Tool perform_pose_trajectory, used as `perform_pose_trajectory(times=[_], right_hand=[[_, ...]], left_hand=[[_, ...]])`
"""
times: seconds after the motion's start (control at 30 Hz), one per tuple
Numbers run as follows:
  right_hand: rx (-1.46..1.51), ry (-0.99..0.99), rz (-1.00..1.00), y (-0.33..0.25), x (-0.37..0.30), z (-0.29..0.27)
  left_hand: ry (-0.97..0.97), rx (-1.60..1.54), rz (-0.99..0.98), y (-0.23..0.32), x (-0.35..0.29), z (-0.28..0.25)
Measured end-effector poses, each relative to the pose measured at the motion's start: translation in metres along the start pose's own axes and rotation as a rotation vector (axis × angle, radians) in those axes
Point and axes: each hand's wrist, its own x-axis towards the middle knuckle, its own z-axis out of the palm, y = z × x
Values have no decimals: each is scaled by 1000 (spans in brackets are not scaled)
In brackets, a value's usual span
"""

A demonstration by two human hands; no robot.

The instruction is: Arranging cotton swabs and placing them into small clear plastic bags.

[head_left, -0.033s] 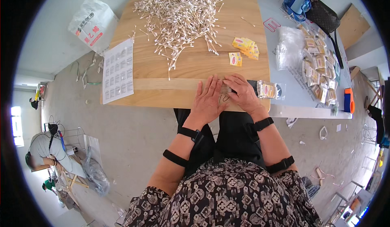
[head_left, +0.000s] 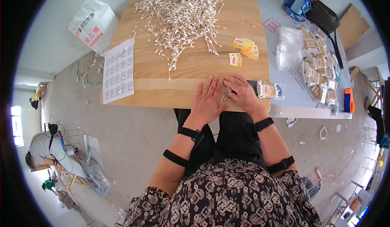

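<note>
Near the table's front edge, my left hand [head_left: 208,102] lies flat with its fingers stretched out. Close to its right, my right hand [head_left: 243,93] rests with bent, slightly spread fingers. Between the two hands a small row of cotton swabs [head_left: 224,89] shows, partly covered by my fingers. A dark flat piece [head_left: 252,84] peeks out beside my right hand; most of it is hidden. Right of that lies a clear packet of cotton swabs [head_left: 267,90] with a yellow label. Farther back are several yellow cards [head_left: 245,47] and a large heap of loose cotton swabs [head_left: 183,17].
A printed sheet [head_left: 119,71] hangs over the wooden table's left edge, near a white plastic bag [head_left: 92,26]. On the grey side table are clear bags [head_left: 289,48], filled swab packets [head_left: 321,70], an orange-and-blue tape dispenser [head_left: 349,100] and a handbag [head_left: 323,15]. Another person [head_left: 45,147] is at far left.
</note>
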Motion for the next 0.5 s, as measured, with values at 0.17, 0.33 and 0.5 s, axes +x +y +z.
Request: perform_pose_trajectory(times=[0.17,0.33,0.5], right_hand=[[-59,-2,-30,3,-7,5],[-93,-6,-45,7,-9,1],[-529,-41,-277,17,-4,-1]], left_hand=[[-4,-9,-5,4,-3,0],[9,-11,-24,10,-3,4],[32,22,-14,10,10,7]])
